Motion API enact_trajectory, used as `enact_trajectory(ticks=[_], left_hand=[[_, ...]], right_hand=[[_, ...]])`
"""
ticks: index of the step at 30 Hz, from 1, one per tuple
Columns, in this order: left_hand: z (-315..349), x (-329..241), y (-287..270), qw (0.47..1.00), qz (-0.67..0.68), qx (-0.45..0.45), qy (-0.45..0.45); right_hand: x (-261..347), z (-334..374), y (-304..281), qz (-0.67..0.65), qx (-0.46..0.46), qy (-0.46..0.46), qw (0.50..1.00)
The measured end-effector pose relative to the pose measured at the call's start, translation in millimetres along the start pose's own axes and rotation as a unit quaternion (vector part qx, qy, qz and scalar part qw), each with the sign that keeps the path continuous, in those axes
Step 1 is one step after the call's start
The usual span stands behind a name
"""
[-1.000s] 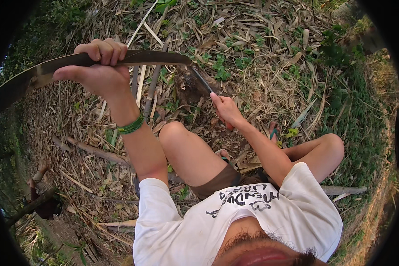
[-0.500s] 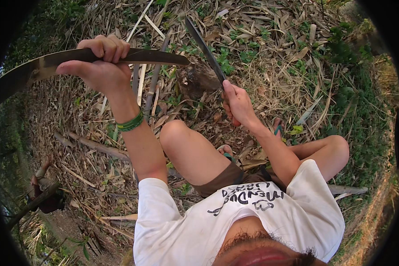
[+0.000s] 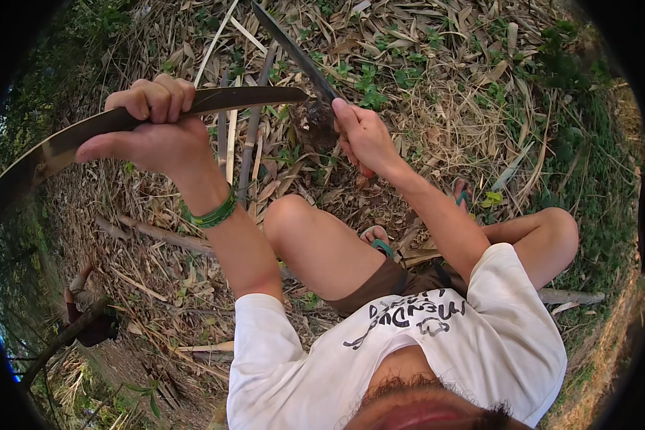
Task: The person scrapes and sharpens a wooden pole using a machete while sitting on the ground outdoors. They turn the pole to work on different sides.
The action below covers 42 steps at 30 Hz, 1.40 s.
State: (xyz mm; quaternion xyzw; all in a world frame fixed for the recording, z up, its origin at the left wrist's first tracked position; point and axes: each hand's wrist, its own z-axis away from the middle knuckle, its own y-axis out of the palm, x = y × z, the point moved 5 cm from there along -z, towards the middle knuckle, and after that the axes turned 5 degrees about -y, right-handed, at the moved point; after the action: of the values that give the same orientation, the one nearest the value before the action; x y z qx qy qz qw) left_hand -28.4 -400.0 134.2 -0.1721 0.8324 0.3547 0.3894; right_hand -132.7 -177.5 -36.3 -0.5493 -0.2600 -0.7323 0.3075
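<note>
— Hands first: what does each hold?
— Left hand (image 3: 150, 132), at ten o'clock, has its fingers (image 3: 154, 100) wrapped tight round a long, curved, dark split bamboo strip (image 3: 244, 99) running from the left rim to the middle. Right hand (image 3: 365, 136) has its fingers closed on the handle of a long dark-bladed machete (image 3: 294, 50), its blade pointing toward twelve o'clock.
— Do blade and strip meet?
— The strip's tip ends just beside the blade's base; whether they touch I cannot tell.
— Room around?
— Ground littered with dry bamboo leaves and cut stalks (image 3: 251, 136) lying under the strip. Bare knee (image 3: 294, 215) is below the hands; open grass at three o'clock.
</note>
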Motion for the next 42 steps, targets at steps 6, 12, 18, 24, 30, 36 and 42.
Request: enact_trajectory(ticks=[6, 12, 18, 24, 30, 36, 42], left_hand=[[0.7, -3.9, 8.8, 1.0, -0.007, -0.018, 0.011], [13.1, 1.3, 0.4, 0.999, -0.037, -0.039, 0.004], [7.1, -1.5, 10.2, 1.0, -0.003, -0.01, -0.001], [9.5, 1.4, 2.1, 1.0, 0.021, 0.007, -0.005], [11.6, -2.9, 2.1, 1.0, 0.007, 0.001, 0.006], [8.9, 3.0, 15.2, 0.998, -0.028, -0.06, -0.021], [10.2, -6.9, -2.2, 1.0, -0.007, 0.007, 0.007]], right_hand=[[-73.5, -14.2, 1.7, 0.131, -0.057, -0.077, 0.987], [-20.9, -0.7, -1.9, 0.032, 0.02, 0.035, 0.999], [-30.8, -4.6, 2.5, 0.009, -0.081, -0.126, 0.989], [-45.5, -13.6, -9.3, 0.1, -0.003, 0.065, 0.993], [8.5, -5.0, 4.0, 0.03, -0.093, -0.16, 0.982], [-83.1, -8.2, -3.8, 0.118, -0.004, 0.133, 0.984], [30.9, 7.6, 13.6, -0.033, -0.015, -0.069, 0.997]])
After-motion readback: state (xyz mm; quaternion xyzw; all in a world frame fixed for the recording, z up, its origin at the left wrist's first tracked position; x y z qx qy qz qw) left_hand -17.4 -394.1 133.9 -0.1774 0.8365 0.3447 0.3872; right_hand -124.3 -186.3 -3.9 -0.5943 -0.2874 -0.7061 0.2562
